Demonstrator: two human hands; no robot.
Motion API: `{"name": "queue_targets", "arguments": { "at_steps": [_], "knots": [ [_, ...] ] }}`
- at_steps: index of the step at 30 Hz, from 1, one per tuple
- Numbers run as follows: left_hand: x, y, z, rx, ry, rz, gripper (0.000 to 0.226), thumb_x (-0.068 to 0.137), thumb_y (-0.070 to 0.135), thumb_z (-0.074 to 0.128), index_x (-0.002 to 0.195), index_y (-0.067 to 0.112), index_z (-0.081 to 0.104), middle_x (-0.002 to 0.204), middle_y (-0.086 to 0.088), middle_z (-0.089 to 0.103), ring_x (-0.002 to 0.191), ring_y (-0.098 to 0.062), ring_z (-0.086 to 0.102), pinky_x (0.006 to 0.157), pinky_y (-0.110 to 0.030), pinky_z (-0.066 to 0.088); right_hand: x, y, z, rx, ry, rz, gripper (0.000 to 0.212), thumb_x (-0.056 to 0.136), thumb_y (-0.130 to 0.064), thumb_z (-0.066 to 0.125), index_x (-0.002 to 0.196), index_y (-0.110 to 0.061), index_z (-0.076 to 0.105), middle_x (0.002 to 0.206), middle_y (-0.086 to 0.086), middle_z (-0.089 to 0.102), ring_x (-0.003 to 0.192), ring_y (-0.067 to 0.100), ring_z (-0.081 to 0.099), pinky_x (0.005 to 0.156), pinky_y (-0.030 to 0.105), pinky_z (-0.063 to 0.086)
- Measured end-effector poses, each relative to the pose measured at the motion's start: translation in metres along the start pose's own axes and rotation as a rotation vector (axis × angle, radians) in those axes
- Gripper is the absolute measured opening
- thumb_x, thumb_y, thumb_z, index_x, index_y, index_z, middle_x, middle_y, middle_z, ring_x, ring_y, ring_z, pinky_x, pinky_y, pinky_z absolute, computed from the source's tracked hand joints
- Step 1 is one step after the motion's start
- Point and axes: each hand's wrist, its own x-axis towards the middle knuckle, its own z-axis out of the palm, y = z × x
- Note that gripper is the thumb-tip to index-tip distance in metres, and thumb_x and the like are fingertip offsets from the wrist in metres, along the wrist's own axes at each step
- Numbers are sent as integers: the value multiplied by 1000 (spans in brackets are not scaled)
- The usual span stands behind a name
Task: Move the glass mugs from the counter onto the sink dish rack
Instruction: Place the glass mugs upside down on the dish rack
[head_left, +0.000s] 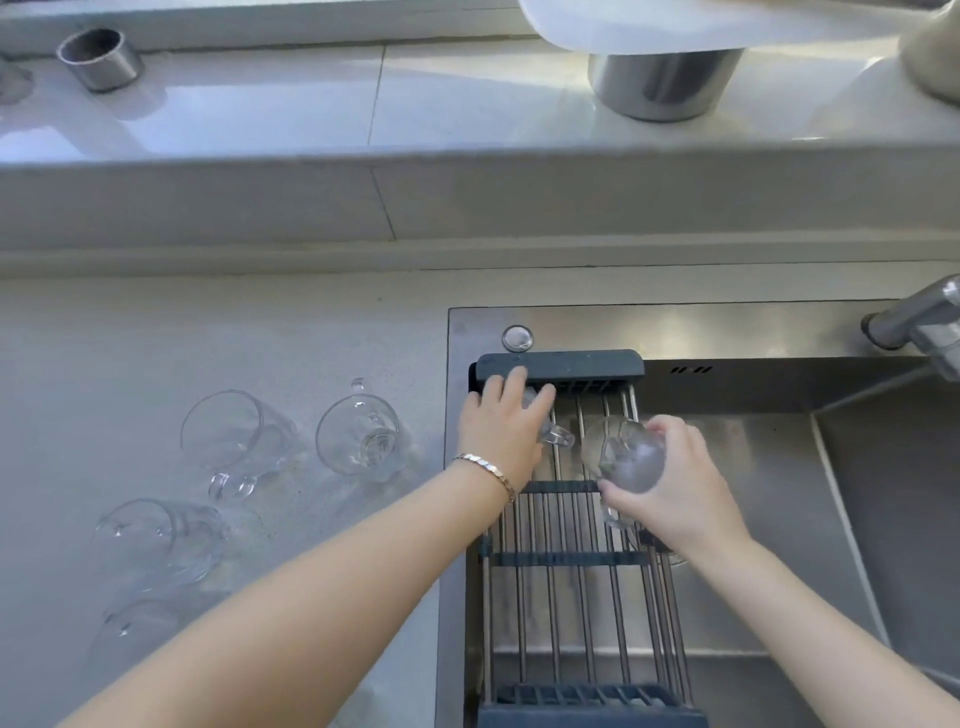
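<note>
Over the sink, rack (566, 558) bars looked slick: left hand (501, 431) and right hand (675, 488) each gripped a mug (623, 454) that might slip or clink.

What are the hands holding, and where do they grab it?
Each holds a glass mug over the rack. Left hand covers its mug; right hand grips its mug around the body.

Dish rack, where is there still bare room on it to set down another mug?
The dish rack is bare from its middle crossbar to the near end. The far end is crowded: the left hand covers one mug and the right hand holds another mug there.
</note>
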Motion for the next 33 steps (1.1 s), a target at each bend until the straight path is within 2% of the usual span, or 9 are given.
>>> {"name": "queue_targets", "arguments": {
  "at_steps": [3, 7, 11, 14, 18, 21, 23, 28, 33],
  "knots": [
    [15, -5, 9, 123, -84, 88, 72, 83, 23, 67, 143, 21, 26, 154, -14, 20, 135, -33, 30, 105, -44, 36, 26, -15, 8, -202, 6, 11, 70, 71, -40, 72, 128, -20, 37, 123, 9, 39, 82, 24, 50, 66, 28, 40],
    [19, -15, 14, 204, -27, 124, 80, 30, 31, 93, 105, 24, 69, 116, -9, 69, 90, -25, 68, 64, -29, 56, 56, -28, 20, -357, 22, -4, 71, 73, -40, 70, 130, -16, 35, 122, 15, 38, 96, 37, 57, 70, 34, 46],
    [18, -22, 24, 177, -43, 215, 78, 72, 17, 77, 139, 21, 37, 153, -13, 31, 135, -32, 36, 95, -41, 47, 69, -25, 33, -343, -57, 1, 72, 76, -34, 71, 134, -15, 33, 129, 18, 39, 111, 39, 49, 85, 41, 47],
    [7, -22, 16, 102, -74, 152, 80, 84, 3, 62, 148, 19, 16, 159, -14, 7, 146, -31, 13, 113, -44, 29, 58, -17, 33, -141, 6, 27, 80, 76, -22, 73, 140, -15, 25, 139, 19, 32, 122, 37, 41, 97, 43, 42],
    [-37, -35, 10, -131, 399, 212, 69, 64, -2, 75, 126, 18, 53, 135, -15, 57, 124, -29, 55, 98, -42, 49, 22, -23, 36, -170, 83, -147, 67, 78, -17, 68, 136, -14, 34, 140, 17, 34, 129, 34, 30, 105, 43, 34],
    [-73, -74, -3, -248, 770, 118, 50, 72, 2, 52, 120, 17, 48, 128, -13, 60, 124, -25, 48, 101, -38, 43, -1, -51, 52, -40, -137, -336, 65, 78, -21, 70, 134, -17, 38, 138, 5, 42, 131, 20, 34, 109, 31, 29],
    [-90, -108, -15, -242, 837, -88, 53, 72, 7, 47, 124, 14, 44, 132, -18, 54, 127, -26, 41, 102, -36, 36, -5, -77, 72, 58, -276, -377, 80, 74, -22, 74, 140, -17, 28, 144, 1, 36, 134, 13, 31, 110, 26, 25],
    [-108, -183, -32, -350, 295, -706, 105, 72, 35, 77, 148, 6, 11, 157, -17, 14, 146, -30, 16, 117, -41, 21, 1, -138, 136, 489, -302, -158, 105, 61, -10, 83, 143, -19, 17, 150, 1, 26, 138, 15, 27, 113, 30, 25],
    [-109, -206, -26, -466, 78, -781, 106, 67, 36, 81, 146, 10, 16, 150, -12, 27, 132, -30, 42, 101, -42, 41, -2, -153, 152, 634, -226, -160, 72, 60, -2, 80, 114, -29, 41, 113, -9, 50, 113, 12, 51, 82, 3, 36]
  ]
}}
